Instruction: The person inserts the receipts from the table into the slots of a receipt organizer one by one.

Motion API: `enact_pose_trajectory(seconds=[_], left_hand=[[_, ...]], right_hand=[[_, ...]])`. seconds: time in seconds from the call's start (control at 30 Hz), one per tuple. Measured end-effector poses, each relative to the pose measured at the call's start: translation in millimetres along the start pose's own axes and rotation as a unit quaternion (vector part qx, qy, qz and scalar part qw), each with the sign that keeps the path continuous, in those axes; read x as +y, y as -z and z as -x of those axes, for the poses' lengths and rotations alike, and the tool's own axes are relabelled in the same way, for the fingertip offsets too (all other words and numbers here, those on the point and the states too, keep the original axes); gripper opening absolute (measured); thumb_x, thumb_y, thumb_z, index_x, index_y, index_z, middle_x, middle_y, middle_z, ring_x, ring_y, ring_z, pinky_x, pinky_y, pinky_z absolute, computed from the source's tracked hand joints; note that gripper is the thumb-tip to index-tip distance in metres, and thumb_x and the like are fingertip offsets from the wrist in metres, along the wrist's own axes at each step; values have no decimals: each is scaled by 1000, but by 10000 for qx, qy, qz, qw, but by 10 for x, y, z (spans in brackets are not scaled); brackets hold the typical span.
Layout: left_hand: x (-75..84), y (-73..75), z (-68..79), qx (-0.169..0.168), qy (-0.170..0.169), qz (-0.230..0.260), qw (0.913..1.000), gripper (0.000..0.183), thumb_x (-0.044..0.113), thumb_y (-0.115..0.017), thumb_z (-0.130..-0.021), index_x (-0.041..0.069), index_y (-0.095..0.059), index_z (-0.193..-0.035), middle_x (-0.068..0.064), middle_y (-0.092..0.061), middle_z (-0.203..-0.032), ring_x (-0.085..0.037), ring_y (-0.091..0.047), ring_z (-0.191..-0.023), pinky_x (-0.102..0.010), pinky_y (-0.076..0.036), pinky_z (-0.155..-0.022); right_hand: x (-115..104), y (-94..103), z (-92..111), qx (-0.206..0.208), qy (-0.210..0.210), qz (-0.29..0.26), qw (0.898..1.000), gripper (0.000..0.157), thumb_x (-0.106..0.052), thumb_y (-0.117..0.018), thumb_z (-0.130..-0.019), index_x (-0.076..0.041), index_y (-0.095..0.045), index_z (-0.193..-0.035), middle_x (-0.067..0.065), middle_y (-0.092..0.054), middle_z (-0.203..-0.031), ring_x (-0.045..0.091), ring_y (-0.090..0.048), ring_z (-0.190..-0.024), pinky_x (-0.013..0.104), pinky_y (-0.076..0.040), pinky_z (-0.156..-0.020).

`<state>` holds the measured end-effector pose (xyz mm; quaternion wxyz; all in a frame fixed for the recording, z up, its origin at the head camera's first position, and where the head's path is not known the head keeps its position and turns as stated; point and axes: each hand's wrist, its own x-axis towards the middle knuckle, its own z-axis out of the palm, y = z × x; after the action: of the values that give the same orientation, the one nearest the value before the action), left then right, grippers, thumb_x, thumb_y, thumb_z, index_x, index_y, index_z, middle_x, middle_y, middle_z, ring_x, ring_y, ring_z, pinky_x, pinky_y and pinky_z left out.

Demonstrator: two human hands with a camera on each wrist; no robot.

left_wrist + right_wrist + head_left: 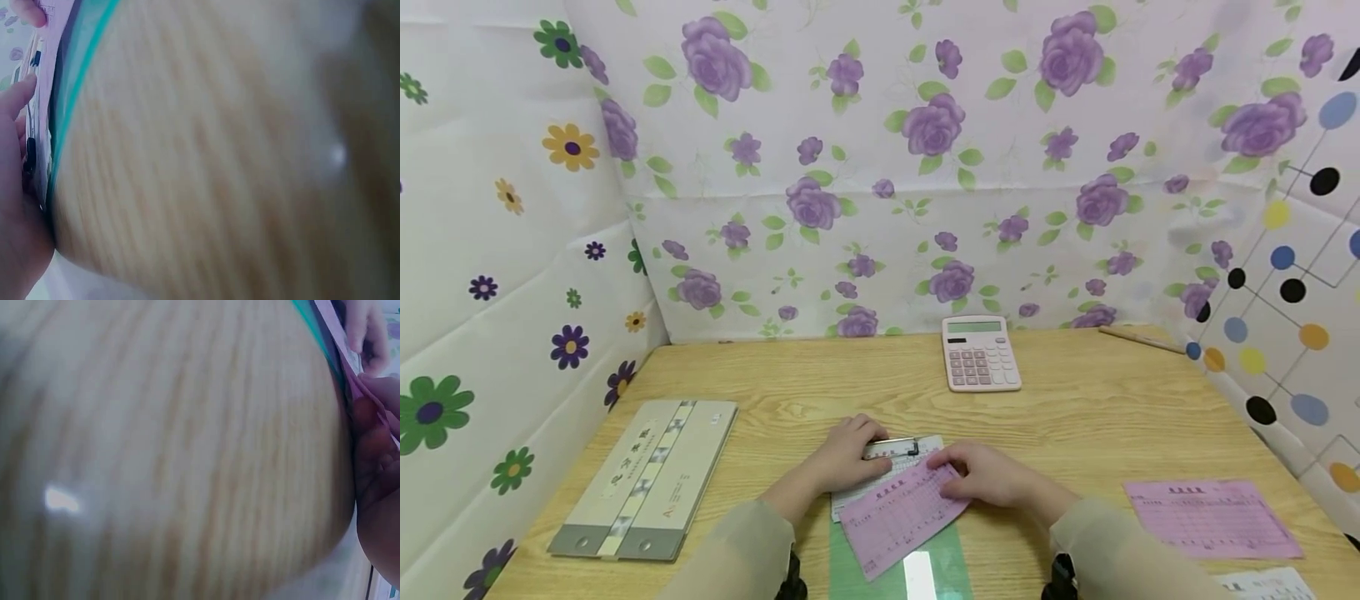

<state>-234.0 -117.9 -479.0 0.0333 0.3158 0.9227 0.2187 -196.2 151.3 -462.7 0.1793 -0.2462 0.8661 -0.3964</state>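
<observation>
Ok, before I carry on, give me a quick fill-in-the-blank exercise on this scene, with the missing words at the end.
1. The right hand pinches a printed slip coloured ____.
2. The left hand touches the clipped white papers, which lie over a board coloured ____.
3. Behind the calculator, the backdrop shows roses coloured ____.
4. On the wooden table, the beige-and-gray book lies toward the person's ____ side.

Missing words: pink; green; purple; left.

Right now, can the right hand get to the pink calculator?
Probably yes: only tabletop shows between the right hand and the pink calculator, though that hand may need to release the pink slip it holds.
</observation>
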Motion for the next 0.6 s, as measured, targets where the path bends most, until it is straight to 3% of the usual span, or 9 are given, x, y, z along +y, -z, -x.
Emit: enact_pose_trajectory(seconds=[0.17, 0.37, 0.6], left_hand=[[14, -17, -10, 62, 155, -10, 9999, 42, 42, -62, -83, 17, -56, -116, 1, -50, -114, -19, -44, -103, -44, -34, -94], [71, -12, -31, 150, 332, -35, 9993, 36, 38, -62, -85, 17, -57, -114, 0, -51, -114, -20, -44, -102, -45, -33, -92], [111, -12, -27, 163, 237, -407, 9988, 31, 38, -60, -89, 18, -56, -112, 3, -51, -114, -20, -45, -104, -44, -33, -90]], right_hand=[[1, -50, -15, 110, 72, 105, 9999, 36, -25, -69, -84, -19, -63, -119, -1, -57, -119, 20, -49, -114, 46, -35, -98], [0, -67, -19, 207, 114, 148, 9996, 34, -22, -68, -85, -15, -63, -118, 2, -58, -118, 24, -49, -115, 48, -34, -99], [3, -120, -12, 442, 256, 509, 9974, 34, -24, -69, -84, -13, -63, -116, 2, -58, -114, 23, -52, -110, 46, -38, -96]])
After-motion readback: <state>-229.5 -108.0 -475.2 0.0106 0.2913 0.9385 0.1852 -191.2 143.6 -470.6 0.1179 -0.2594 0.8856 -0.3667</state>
